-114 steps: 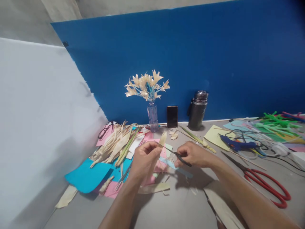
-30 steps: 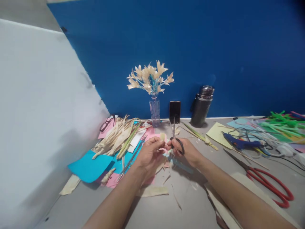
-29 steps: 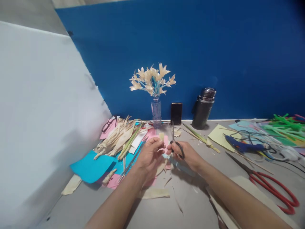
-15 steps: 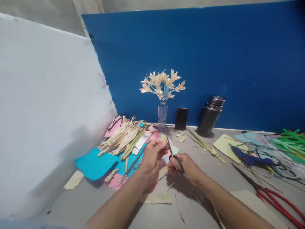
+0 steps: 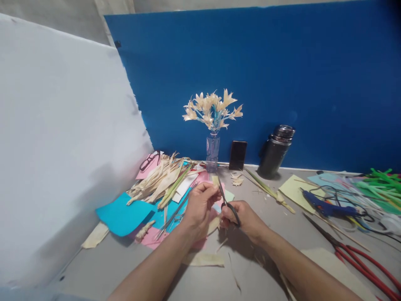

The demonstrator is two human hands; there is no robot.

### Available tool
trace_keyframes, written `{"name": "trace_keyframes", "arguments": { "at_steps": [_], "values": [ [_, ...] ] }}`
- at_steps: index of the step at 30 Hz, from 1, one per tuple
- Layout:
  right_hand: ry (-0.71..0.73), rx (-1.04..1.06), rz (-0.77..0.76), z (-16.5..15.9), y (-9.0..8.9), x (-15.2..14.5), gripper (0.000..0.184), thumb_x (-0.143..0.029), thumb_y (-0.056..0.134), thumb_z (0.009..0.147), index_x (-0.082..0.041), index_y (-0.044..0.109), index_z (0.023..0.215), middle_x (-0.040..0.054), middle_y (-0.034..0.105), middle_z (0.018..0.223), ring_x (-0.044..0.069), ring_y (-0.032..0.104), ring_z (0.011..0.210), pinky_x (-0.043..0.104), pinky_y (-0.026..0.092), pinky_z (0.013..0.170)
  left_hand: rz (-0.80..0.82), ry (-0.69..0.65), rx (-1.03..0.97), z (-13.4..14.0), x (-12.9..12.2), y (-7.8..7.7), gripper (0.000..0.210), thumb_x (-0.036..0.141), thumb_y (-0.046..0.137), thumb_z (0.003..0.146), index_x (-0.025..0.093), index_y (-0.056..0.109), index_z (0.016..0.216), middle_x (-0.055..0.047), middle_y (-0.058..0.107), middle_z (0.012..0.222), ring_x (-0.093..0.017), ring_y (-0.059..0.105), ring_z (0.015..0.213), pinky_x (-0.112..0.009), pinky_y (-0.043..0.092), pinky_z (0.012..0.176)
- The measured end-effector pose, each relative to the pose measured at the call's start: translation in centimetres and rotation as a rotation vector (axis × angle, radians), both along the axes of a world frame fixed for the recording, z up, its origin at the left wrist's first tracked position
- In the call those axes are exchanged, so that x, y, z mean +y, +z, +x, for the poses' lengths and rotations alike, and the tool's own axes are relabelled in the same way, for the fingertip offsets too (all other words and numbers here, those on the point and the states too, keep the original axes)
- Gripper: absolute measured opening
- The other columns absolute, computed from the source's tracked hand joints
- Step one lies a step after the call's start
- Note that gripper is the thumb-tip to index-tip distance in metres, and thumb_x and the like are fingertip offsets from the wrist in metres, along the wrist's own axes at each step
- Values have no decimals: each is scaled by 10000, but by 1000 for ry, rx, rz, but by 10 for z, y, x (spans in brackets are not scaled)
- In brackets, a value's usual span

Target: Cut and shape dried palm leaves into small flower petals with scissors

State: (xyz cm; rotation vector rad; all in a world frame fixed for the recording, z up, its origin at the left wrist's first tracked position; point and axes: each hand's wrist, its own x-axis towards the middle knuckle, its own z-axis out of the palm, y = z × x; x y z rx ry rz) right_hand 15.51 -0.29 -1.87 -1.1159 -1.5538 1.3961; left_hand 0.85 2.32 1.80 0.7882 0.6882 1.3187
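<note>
Between the fingertips of my left hand is a small pale strip of dried husk, its upper end sticking up past the fingers. My right hand is closed round the handles of a pair of black-handled scissors. Their blades point up and lie right beside the strip; whether they touch it I cannot tell. Below my hands a flat piece of husk lies on the grey table. Behind them stands a clear bottle holding cream husk flowers on blue stems.
Dried husks are heaped on coloured paper at left, near a curled blue sheet. A phone and a dark flask stand at the back. At right lie a blue glue gun and large red-handled scissors.
Both hands keep nearly the same pose, with the scissors still beside the strip. The whole view has shifted very slightly.
</note>
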Motion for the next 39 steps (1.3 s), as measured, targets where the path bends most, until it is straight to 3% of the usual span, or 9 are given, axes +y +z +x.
{"name": "trace_keyframes", "arguments": {
  "at_steps": [7,12,21,27,33,39],
  "values": [
    [-35,-1,-4,-7,5,-4,492,-629,621,783,-154,607,655,20,605,609,131,512,563,238,370,542,-71,-43,-81,2,-1,-6,231,260,791,682,149,588,689,9,606,660,-88,538,604,-226,425,625],
    [-66,-34,7,-8,6,-4,512,-624,638,769,-149,593,583,16,568,560,123,482,529,246,368,532,-51,-40,-74,2,-1,-7,250,276,803,677,148,589,684,13,592,662,-85,532,609,-224,423,631],
    [-50,85,-92,-8,2,-5,493,-607,682,752,-160,582,569,31,579,541,124,483,512,259,354,527,-23,-40,-6,-2,-2,5,195,248,768,689,145,603,665,-2,605,660,-101,552,614,-247,451,653],
    [24,72,3,-6,8,-8,528,-654,576,818,-156,604,645,24,597,588,118,462,542,254,333,541,-40,-49,35,-5,1,7,182,224,756,658,143,596,623,-10,623,644,-106,569,602,-248,471,645],
    [17,30,6,-6,8,-7,519,-606,580,839,-155,573,582,10,580,573,110,454,543,246,312,537,-17,-24,61,-5,0,9,153,190,732,654,140,597,603,-10,620,625,-104,566,586,-245,468,634],
    [-30,64,-93,-7,6,-7,516,-607,653,779,-151,575,550,13,558,515,100,440,492,240,310,512,10,-10,89,-6,0,9,130,166,711,665,139,602,598,-3,607,608,-108,571,587,-247,473,634]
  ]
}}
